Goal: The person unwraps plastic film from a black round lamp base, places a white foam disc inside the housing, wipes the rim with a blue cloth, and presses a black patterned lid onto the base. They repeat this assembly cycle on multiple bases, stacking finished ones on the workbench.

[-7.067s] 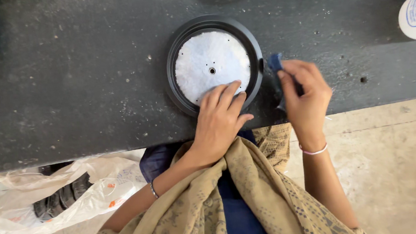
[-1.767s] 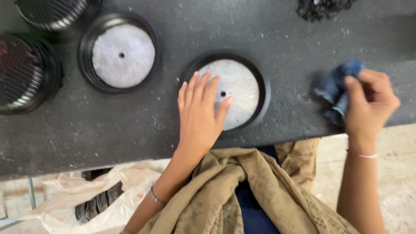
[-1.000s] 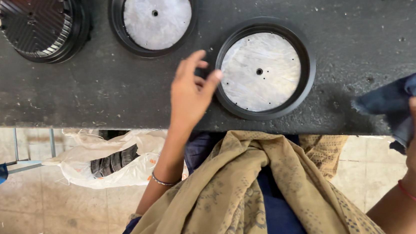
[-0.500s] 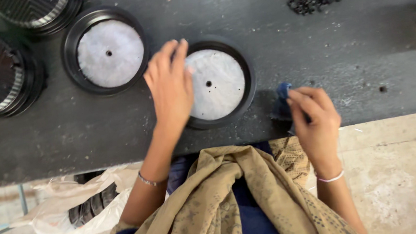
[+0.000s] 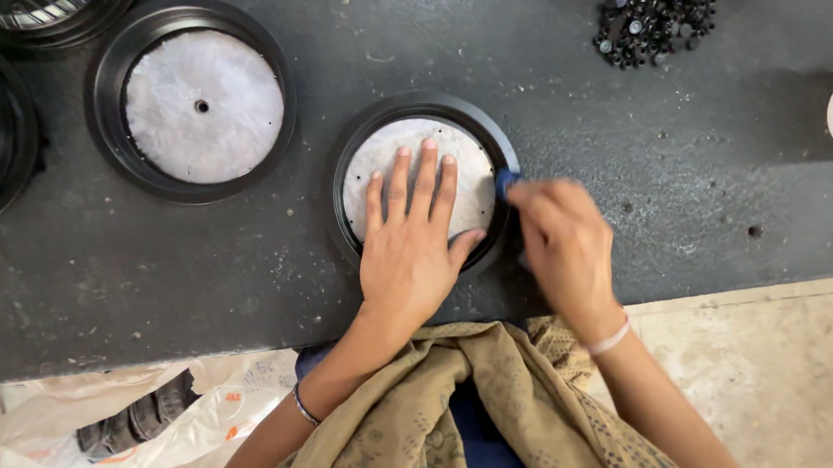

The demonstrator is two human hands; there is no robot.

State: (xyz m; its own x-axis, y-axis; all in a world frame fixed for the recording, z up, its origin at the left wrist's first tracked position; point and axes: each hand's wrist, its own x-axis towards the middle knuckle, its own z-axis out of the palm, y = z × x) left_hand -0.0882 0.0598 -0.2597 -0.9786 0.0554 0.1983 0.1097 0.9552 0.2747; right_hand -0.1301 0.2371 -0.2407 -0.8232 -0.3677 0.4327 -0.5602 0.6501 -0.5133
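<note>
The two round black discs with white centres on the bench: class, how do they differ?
The near disc lies under the left hand, with the right hand pressing a blue cloth to its rim; the far disc lies untouched. The near disc's white centre is half hidden, while the far disc's shows whole. Both lie flat.

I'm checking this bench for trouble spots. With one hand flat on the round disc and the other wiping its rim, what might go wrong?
1. The right hand is blurred with motion at the black rim; the blue cloth may slip off the edge.
2. The left hand presses the white disc, so it may smudge it.
3. The disc sits near the table edge and might get pushed off.
</note>
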